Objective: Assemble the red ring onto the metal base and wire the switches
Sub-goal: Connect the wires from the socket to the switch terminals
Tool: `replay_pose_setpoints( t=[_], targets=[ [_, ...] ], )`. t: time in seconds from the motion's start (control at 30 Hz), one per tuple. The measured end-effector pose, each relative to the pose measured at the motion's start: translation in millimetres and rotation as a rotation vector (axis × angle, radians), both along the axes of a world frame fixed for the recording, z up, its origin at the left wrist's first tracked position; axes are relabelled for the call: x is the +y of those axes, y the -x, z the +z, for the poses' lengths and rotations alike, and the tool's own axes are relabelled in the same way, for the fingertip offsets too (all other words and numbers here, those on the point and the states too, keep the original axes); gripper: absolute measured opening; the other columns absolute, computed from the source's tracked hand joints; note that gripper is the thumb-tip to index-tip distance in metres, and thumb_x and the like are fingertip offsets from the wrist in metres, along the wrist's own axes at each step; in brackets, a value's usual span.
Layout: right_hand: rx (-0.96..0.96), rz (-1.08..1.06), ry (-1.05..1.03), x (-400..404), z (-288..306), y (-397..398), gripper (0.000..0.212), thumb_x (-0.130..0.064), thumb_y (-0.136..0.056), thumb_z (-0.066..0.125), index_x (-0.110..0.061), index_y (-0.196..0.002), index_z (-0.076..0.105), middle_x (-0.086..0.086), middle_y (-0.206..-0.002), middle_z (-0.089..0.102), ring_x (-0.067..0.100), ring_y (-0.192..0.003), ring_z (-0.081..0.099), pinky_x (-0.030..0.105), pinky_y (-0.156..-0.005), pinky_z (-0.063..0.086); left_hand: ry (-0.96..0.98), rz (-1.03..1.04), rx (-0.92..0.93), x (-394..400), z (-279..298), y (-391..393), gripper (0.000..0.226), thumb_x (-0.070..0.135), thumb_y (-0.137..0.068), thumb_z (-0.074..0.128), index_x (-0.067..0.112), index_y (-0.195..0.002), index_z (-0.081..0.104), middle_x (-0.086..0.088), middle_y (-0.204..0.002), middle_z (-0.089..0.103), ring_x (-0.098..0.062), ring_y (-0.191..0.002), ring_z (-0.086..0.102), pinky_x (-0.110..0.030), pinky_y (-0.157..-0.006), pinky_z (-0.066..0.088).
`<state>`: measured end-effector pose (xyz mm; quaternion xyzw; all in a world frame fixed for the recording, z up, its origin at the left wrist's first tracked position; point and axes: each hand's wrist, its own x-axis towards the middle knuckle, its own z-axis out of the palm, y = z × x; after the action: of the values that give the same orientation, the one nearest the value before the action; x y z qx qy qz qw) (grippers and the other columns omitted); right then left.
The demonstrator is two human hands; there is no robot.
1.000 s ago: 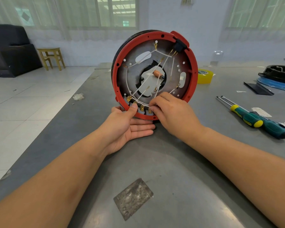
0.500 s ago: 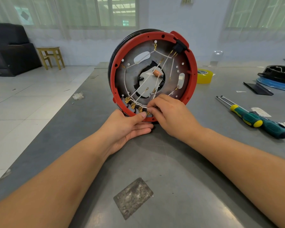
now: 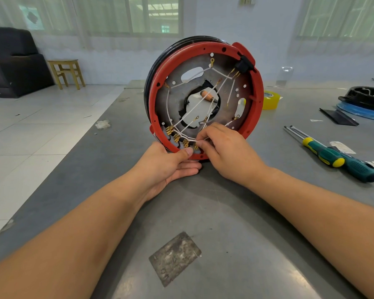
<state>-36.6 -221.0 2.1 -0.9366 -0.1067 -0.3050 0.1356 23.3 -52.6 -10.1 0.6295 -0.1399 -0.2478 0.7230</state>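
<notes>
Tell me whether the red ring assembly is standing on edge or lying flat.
On edge: the round red plastic ring stands upright on the grey table, steadied by the left hand.

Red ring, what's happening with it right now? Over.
Left hand props red ring upright, thumb on rim. Right hand pinches white wire at brass terminals. Nothing blocking.

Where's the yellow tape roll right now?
In the head view, the yellow tape roll lies on the grey metal table, right of and behind the upright red ring, partly hidden by its rim, farther back than the green-handled screwdrivers.
</notes>
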Motion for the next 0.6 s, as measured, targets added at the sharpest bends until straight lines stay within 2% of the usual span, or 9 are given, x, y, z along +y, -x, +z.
replay_pose_setpoints(
  t=[0.23,0.4,0.6],
  targets=[
    [-0.003,-0.008,-0.047,0.9,0.1,-1.4,0.014,-0.017,-0.104,0.053,-0.009,-0.106,0.065,-0.008,-0.101,0.051,0.012,-0.089,0.054,0.034,-0.078,0.049,-0.016,0.008,-0.007,-0.8,1.4,1.4,0.02,0.004,-0.102,0.063,-0.004,-0.12,0.068,-0.02,-0.098,0.08,-0.032,-0.089,0.08,-0.032,-0.07,0.066],
    [0.009,-0.014,-0.031,0.4,-0.8,-0.7,0.015,-0.017,-0.104,0.053,-0.009,-0.108,0.065,0.002,-0.106,0.059,0.018,-0.09,0.058,0.038,-0.078,0.052,-0.016,0.013,-0.014,-1.7,1.4,1.6,0.02,0.003,-0.102,0.063,-0.004,-0.12,0.067,-0.021,-0.099,0.08,-0.032,-0.089,0.08,-0.034,-0.072,0.067],
    [0.016,-0.006,0.015,0.1,-0.1,-1.0,0.015,-0.016,-0.104,0.053,-0.009,-0.109,0.065,0.005,-0.108,0.061,0.02,-0.093,0.059,0.042,-0.079,0.053,-0.025,0.014,-0.004,-0.7,1.5,1.3,0.021,0.003,-0.102,0.064,-0.005,-0.12,0.067,-0.023,-0.099,0.079,-0.033,-0.089,0.08,-0.035,-0.073,0.067]
  ],
)
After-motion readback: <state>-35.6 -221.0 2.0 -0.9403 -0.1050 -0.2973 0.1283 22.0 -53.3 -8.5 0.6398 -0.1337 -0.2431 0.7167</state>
